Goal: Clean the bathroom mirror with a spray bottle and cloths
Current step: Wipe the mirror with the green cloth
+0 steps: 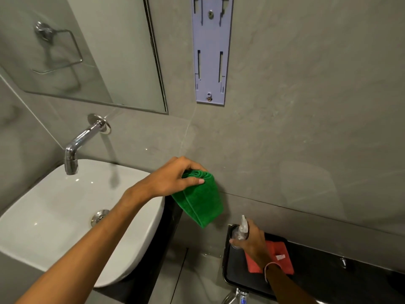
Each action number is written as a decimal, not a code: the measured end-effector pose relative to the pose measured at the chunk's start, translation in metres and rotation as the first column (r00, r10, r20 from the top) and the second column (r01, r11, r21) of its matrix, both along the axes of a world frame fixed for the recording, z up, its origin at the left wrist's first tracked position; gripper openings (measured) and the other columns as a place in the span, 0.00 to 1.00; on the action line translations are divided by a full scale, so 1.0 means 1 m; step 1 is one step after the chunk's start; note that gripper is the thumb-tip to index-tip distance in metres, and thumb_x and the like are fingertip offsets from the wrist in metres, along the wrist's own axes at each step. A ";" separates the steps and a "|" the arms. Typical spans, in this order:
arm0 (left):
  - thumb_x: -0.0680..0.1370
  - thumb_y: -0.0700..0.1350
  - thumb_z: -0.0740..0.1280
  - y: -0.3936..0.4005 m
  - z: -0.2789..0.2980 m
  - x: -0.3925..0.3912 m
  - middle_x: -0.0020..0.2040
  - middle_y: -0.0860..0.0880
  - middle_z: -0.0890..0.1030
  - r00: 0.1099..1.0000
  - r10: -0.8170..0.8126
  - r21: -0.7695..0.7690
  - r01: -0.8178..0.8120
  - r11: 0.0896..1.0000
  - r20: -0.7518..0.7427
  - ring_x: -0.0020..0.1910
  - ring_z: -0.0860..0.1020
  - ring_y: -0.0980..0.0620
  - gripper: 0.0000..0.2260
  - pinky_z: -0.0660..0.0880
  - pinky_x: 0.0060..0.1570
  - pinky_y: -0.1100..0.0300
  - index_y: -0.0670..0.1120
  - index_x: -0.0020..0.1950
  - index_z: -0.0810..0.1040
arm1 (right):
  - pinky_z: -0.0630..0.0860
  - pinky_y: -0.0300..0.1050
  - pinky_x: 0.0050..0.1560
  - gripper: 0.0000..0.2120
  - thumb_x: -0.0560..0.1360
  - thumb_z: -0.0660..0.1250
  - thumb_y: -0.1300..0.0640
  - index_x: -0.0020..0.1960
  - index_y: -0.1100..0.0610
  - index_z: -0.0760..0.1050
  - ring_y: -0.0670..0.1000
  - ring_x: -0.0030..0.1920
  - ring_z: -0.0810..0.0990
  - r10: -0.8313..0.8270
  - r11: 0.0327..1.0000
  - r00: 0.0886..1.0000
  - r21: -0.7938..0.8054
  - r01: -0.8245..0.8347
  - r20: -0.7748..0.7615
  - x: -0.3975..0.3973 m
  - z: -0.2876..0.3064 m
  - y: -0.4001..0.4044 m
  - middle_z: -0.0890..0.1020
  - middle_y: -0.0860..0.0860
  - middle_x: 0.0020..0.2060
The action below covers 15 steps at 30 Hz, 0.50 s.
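Observation:
My left hand (173, 177) grips a folded green cloth (200, 202), which hangs in the air to the right of the white sink (54, 216). Lower right, my right hand (252, 242) is closed around a clear spray bottle (242, 229) over the left end of a black tray (232, 268). A folded red cloth (278, 257) lies in that tray, partly hidden by my right wrist. The mirror (105, 51) hangs on the wall at the upper left, above the tap.
A chrome tap (83, 141) juts from the wall over the sink. A pale blue mounting bracket (210, 49) is screwed to the grey wall right of the mirror. The tray rests on a dark counter (350, 264) at the lower right.

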<state>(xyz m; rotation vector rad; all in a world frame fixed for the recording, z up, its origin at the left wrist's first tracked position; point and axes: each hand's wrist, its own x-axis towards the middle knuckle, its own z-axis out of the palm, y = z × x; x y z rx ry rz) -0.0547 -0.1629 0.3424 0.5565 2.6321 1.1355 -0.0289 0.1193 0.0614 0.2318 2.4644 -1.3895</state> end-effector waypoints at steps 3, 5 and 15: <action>0.80 0.41 0.70 -0.001 0.022 0.006 0.55 0.46 0.88 0.999 -0.038 0.003 0.038 0.999 -0.014 0.53 0.86 0.52 0.10 0.83 0.56 0.47 0.43 0.60 0.85 | 0.73 0.54 0.72 0.52 0.59 0.83 0.36 0.77 0.53 0.68 0.57 0.71 0.74 -0.125 0.991 0.979 -0.057 0.117 -0.164 0.015 0.048 -0.010 0.74 0.54 0.69; 0.79 0.40 0.72 -0.004 0.045 0.007 0.54 0.44 0.88 0.995 -0.096 0.002 0.096 0.995 -0.032 0.53 0.87 0.48 0.10 0.83 0.56 0.46 0.40 0.59 0.85 | 0.75 0.61 0.71 0.46 0.61 0.73 0.25 0.73 0.48 0.72 0.54 0.68 0.76 -0.189 0.981 0.904 -0.107 0.160 -0.384 0.015 0.105 -0.017 0.77 0.50 0.66; 0.81 0.53 0.63 -0.088 0.320 0.048 0.54 0.44 0.87 0.850 0.263 0.721 0.180 0.669 -0.457 0.51 0.87 0.47 0.17 0.85 0.51 0.52 0.47 0.66 0.79 | 0.84 0.39 0.55 0.14 0.77 0.73 0.63 0.56 0.47 0.87 0.47 0.56 0.89 0.392 0.553 0.372 -0.107 -0.826 -0.842 -0.050 0.559 -0.168 0.90 0.45 0.54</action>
